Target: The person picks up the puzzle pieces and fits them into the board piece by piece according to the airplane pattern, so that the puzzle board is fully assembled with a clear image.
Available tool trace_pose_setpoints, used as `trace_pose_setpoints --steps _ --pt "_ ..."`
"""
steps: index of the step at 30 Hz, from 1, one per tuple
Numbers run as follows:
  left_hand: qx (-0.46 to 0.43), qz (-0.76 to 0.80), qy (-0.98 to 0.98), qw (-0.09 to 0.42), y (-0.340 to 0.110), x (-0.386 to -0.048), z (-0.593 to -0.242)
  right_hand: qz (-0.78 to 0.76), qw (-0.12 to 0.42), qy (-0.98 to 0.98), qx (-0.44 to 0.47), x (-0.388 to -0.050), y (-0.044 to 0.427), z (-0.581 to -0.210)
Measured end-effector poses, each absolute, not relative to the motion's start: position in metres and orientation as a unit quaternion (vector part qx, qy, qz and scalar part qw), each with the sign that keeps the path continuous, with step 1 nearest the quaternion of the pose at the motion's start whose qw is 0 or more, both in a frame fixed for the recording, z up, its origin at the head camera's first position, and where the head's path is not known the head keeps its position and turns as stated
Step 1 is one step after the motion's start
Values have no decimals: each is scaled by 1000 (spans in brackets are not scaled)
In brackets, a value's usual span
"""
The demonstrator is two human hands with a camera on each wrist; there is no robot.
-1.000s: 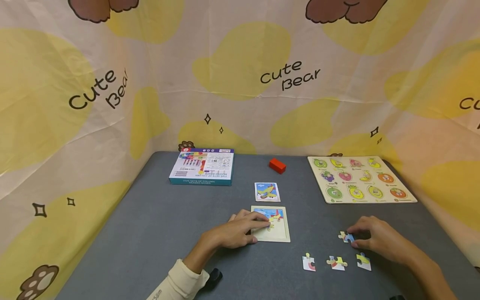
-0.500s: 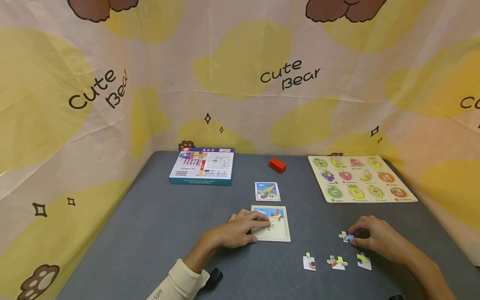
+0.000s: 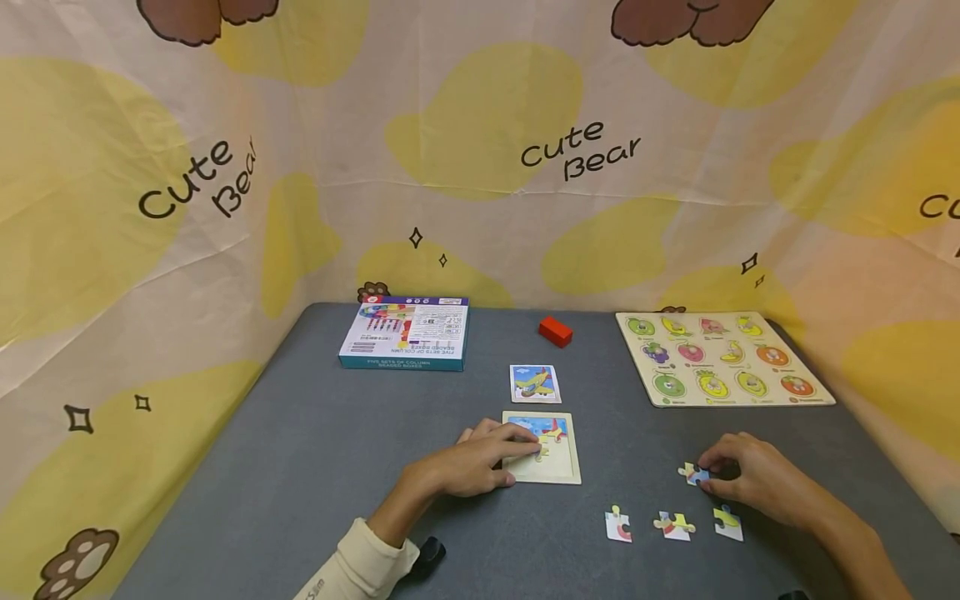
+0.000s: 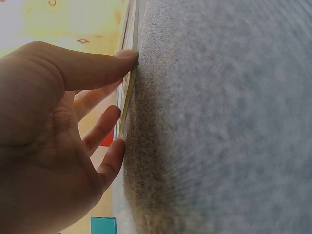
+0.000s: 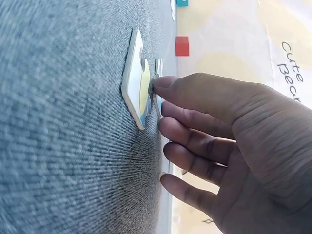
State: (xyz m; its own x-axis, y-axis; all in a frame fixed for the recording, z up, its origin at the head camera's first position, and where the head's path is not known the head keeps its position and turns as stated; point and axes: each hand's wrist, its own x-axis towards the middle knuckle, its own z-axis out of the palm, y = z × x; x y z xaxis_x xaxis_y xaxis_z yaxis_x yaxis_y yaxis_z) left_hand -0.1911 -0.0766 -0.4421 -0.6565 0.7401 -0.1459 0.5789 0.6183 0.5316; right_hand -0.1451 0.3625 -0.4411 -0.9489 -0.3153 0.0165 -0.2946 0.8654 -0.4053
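Observation:
My left hand rests on the left side of a small wooden puzzle tray. Its fingers reach over the tray and its thumb touches the near left corner; in the left wrist view the fingertips lie along the tray's edge. Part of an airplane picture is assembled at the tray's top. On the right, my right hand pinches a blue and yellow puzzle piece between thumb and index finger, low at the table. The right wrist view shows a white and yellow puzzle piece nearer the camera, partly covering the pinched one.
Three loose puzzle pieces lie in front: one with a red curve, one red and yellow, one yellow. Behind the tray are an airplane card, a red block, a boxed toy and a fruit board.
The right hand and its puzzle piece have shifted very slightly to the right. The left hand keeps its place on the tray.

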Motion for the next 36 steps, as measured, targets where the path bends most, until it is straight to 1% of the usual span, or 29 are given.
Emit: trace_pose_setpoints --steps 6,14,24,32,36 --pt "370 223 884 179 -76 -191 -443 -202 28 967 -150 -146 360 -440" --pt "371 227 883 177 -76 -192 -445 -203 12 965 -168 -152 345 -438" --pt "371 224 884 177 -76 -192 -444 -185 31 962 -199 -169 310 -431" --pt "375 222 883 173 -77 -193 -445 -188 21 955 -229 -185 276 -431" --pt "376 222 883 173 -77 -192 -445 -183 31 956 -228 -192 260 -430"
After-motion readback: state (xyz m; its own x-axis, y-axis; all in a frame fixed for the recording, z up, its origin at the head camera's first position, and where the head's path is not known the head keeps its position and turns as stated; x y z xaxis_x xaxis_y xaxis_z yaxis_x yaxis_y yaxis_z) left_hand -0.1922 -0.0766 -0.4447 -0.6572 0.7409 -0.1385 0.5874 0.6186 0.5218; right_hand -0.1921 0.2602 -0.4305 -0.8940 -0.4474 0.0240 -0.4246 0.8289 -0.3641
